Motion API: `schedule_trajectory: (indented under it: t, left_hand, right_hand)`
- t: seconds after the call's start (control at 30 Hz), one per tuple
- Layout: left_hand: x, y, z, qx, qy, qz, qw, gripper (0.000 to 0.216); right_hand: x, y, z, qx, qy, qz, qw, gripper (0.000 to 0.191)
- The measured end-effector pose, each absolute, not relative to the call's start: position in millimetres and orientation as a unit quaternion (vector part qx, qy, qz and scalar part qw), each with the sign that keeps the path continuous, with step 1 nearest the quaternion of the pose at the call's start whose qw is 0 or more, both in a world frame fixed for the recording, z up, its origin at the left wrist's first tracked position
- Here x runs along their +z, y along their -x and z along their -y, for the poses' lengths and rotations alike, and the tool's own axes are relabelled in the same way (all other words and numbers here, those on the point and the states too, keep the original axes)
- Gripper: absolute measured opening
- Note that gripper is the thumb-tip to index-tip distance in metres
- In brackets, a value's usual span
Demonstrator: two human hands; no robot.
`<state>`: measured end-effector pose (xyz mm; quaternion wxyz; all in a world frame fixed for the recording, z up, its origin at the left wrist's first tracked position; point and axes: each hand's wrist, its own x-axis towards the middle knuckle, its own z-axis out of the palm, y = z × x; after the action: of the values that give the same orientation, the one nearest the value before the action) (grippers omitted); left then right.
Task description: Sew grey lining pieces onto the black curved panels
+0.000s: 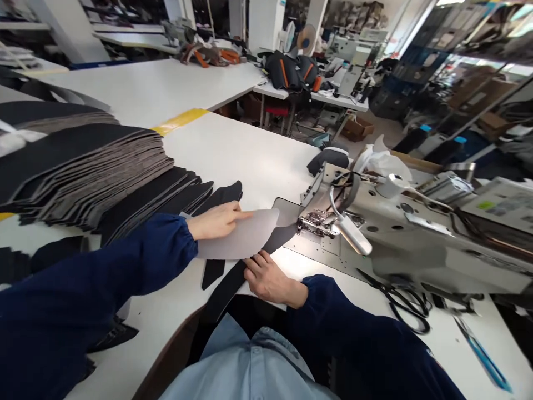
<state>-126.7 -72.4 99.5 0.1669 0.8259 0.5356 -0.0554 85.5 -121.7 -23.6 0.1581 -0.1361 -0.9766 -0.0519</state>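
My left hand (219,221) rests on top of a light grey, curved fabric piece (239,239), with its index finger stretched out along it and the other fingers partly hidden. Under the grey piece's right edge runs a dark fabric strip (280,238), which reaches the presser foot (306,224) of the sewing machine (400,222). The fingers of my right hand (268,279) are curled on the strip near the grey piece's lower edge. The strip's near end (225,291) hangs toward my lap.
Stacked dark fabric pieces (100,166) cover the table's left side. On the right lie black scissors (406,303) and blue-handled snips (483,353). A machine lamp (353,233) juts out near the needle. A dark rolled item (328,159) sits behind the machine head.
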Motion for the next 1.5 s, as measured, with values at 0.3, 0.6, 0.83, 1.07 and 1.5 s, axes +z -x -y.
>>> schedule_trajectory:
  t: [0.3, 0.6, 0.83, 1.07, 1.5]
  left_hand:
    - [41, 67, 56, -0.133, -0.895, -0.414, 0.099, 0.068]
    - [46, 34, 48, -0.15, -0.873, -0.464, 0.019, 0.049]
    - [41, 32, 74, -0.113, -0.919, -0.376, 0.015, 0.061]
    - [36, 23, 72, -0.121, -0.926, -0.356, 0.027, 0.06]
    - [44, 6, 66, -0.184, -0.91, -0.371, 0.023, 0.059]
  right_hand:
    - [-37, -94, 95, 0.023, 0.368, 0.922, 0.12, 0.034]
    - [-31, -110, 106, 0.015, 0.36, 0.922, 0.144, 0.047]
    - [-35, -105, 110, 0.029, 0.352, 0.93, 0.106, 0.039]
    - [-33, -104, 115, 0.04, 0.339, 0.935, 0.097, 0.036]
    - [-28, -104, 115, 0.064, 0.349, 0.932, 0.075, 0.036]
